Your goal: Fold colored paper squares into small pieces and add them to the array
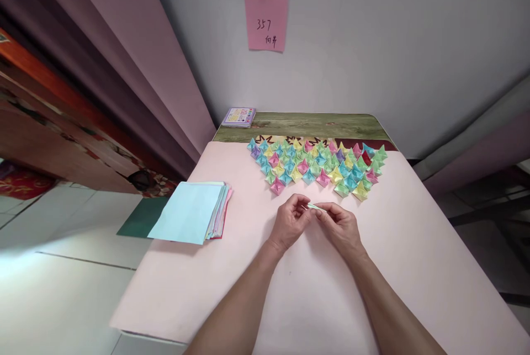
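A small pale green piece of folded paper (317, 207) is pinched between my two hands, low over the middle of the table. My left hand (291, 218) has its fingers curled against the paper's left end. From the other side, my right hand (340, 226) grips it between thumb and fingers. Fingers cover part of the paper, so its full shape is hidden. Just beyond my hands, many folded paper pieces (308, 176) in blue, green, yellow, pink and purple lie in close rows.
A stack of coloured paper sheets (186, 211), light blue on top, lies at the left, with a dark green sheet (141, 218) over the table's edge. A small booklet (239, 116) rests at the back left. The pink-covered table (199, 294) meets a wall bearing a pink note (266, 22).
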The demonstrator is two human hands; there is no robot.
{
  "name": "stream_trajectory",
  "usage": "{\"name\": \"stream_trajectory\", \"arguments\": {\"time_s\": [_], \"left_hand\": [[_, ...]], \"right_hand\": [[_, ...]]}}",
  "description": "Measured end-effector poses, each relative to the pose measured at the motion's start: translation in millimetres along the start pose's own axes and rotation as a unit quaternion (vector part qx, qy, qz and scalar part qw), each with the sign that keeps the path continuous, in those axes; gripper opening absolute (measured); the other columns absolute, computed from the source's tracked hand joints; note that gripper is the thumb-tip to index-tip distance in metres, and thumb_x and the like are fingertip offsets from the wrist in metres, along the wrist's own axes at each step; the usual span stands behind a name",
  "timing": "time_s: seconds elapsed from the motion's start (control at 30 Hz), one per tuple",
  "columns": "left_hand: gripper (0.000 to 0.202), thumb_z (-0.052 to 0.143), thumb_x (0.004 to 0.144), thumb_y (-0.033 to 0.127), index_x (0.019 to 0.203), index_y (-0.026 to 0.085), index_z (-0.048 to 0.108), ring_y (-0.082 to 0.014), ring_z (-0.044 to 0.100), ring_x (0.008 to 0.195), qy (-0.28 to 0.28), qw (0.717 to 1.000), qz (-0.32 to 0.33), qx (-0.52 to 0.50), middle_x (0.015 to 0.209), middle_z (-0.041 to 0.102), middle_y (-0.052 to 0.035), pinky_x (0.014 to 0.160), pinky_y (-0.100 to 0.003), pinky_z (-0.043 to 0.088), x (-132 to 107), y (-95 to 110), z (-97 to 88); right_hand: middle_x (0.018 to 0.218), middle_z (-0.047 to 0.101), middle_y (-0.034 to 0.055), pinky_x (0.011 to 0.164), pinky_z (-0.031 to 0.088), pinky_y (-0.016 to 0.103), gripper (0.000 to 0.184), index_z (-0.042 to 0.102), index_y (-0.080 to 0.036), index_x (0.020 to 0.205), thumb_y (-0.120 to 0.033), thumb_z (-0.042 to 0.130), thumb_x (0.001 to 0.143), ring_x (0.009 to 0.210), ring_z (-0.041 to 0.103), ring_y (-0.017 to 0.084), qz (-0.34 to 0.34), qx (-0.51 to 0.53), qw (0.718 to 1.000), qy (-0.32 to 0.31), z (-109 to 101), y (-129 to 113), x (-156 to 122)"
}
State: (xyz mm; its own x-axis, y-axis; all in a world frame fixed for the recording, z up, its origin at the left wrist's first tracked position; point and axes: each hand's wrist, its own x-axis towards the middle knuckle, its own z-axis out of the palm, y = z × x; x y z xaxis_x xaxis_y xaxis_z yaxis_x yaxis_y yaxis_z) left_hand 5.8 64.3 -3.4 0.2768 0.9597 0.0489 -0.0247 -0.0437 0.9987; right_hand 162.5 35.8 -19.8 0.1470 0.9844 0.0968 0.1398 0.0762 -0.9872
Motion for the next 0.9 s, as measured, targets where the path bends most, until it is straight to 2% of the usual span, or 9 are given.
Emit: {"name": "stream_trajectory", "arguments": {"time_s": [0.23, 0.37, 0.5, 0.57, 0.67, 0.77, 0.83, 0.9], "left_hand": [[0.017, 0.071, 0.078, 0.032, 0.073, 0.015, 0.067, -0.0099, 0.053, 0.056, 0.036, 0.999, -0.003, 0.003, 0.064, 0.061, 0.0003, 0.054, -0.021, 0.044, -1, 0, 2.8], [0.018, 0.068, 0.079, 0.031, 0.071, 0.016, 0.067, -0.0096, 0.054, 0.050, 0.043, 0.999, -0.024, -0.015, 0.058, 0.060, 0.0014, 0.051, -0.021, 0.044, -3, 3, 4.4], [0.020, 0.069, 0.078, 0.033, 0.069, 0.015, 0.063, -0.0095, 0.053, 0.047, 0.034, 0.996, -0.066, -0.041, 0.053, 0.058, 0.0022, 0.049, -0.021, 0.045, -1, 2, 4.3], [0.022, 0.070, 0.077, 0.036, 0.073, 0.016, 0.061, -0.0096, 0.052, 0.045, 0.026, 0.994, -0.088, -0.058, 0.052, 0.057, 0.0034, 0.047, -0.021, 0.045, 0, 1, 4.0], [0.033, 0.069, 0.078, 0.043, 0.095, 0.018, 0.058, -0.0108, 0.051, 0.040, 0.028, 0.992, -0.113, -0.057, 0.054, 0.056, 0.0059, 0.042, -0.022, 0.042, 0, 0, 2.9], [0.039, 0.059, 0.085, 0.048, 0.112, 0.021, 0.052, -0.0116, 0.052, 0.041, 0.088, 0.991, -0.095, 0.036, 0.059, 0.058, 0.0059, 0.043, -0.022, 0.041, 1, 0, -0.6], [0.031, 0.054, 0.089, 0.044, 0.110, 0.021, 0.053, -0.0122, 0.055, 0.048, 0.152, 0.980, -0.048, 0.118, 0.060, 0.057, 0.0052, 0.052, -0.024, 0.044, 3, -2, -4.8], [0.022, 0.052, 0.090, 0.038, 0.102, 0.021, 0.057, -0.0128, 0.057, 0.056, 0.196, 0.965, -0.005, 0.172, 0.062, 0.057, 0.0038, 0.060, -0.024, 0.045, 5, -5, -9.2]], "right_hand": [[0.082, 0.074, 0.0054, 0.067, 0.052, 0.029, 0.026, 0.074, -0.019, 0.087, -0.043, 0.069, 0.081, 0.072, 0.066, 0.019, 0.010, -0.031, 0.999, -0.010, 1, -6, -4], [0.081, 0.074, 0.0055, 0.068, 0.051, 0.029, 0.028, 0.074, -0.019, 0.087, -0.045, 0.069, 0.080, 0.073, 0.066, 0.020, 0.020, -0.035, 0.999, -0.012, -1, -9, -4], [0.072, 0.071, 0.0043, 0.059, 0.049, 0.027, 0.030, 0.073, -0.017, 0.083, -0.047, 0.068, 0.080, 0.064, 0.063, 0.017, 0.050, -0.006, 0.998, -0.039, 0, -9, -3], [0.068, 0.069, 0.0032, 0.056, 0.047, 0.025, 0.032, 0.073, -0.016, 0.087, -0.047, 0.066, 0.082, 0.060, 0.060, 0.016, 0.054, -0.011, 0.997, -0.047, 1, -9, -3], [0.076, 0.069, 0.0036, 0.053, 0.045, 0.025, 0.036, 0.072, -0.017, 0.101, -0.047, 0.063, 0.085, 0.055, 0.056, 0.013, 0.030, -0.067, 0.997, 0.011, 1, -10, -5], [0.086, 0.070, 0.0054, 0.055, 0.045, 0.026, 0.038, 0.072, -0.018, 0.102, -0.049, 0.055, 0.089, 0.054, 0.053, 0.012, 0.029, -0.097, 0.989, 0.110, -1, -10, -5], [0.086, 0.069, 0.0051, 0.058, 0.045, 0.026, 0.039, 0.072, -0.018, 0.100, -0.050, 0.051, 0.091, 0.054, 0.051, 0.012, 0.044, -0.090, 0.983, 0.156, -3, -9, -4], [0.085, 0.068, 0.0044, 0.058, 0.044, 0.026, 0.039, 0.072, -0.017, 0.099, -0.049, 0.051, 0.091, 0.054, 0.049, 0.011, 0.056, -0.077, 0.979, 0.177, -4, -7, -2]]}}
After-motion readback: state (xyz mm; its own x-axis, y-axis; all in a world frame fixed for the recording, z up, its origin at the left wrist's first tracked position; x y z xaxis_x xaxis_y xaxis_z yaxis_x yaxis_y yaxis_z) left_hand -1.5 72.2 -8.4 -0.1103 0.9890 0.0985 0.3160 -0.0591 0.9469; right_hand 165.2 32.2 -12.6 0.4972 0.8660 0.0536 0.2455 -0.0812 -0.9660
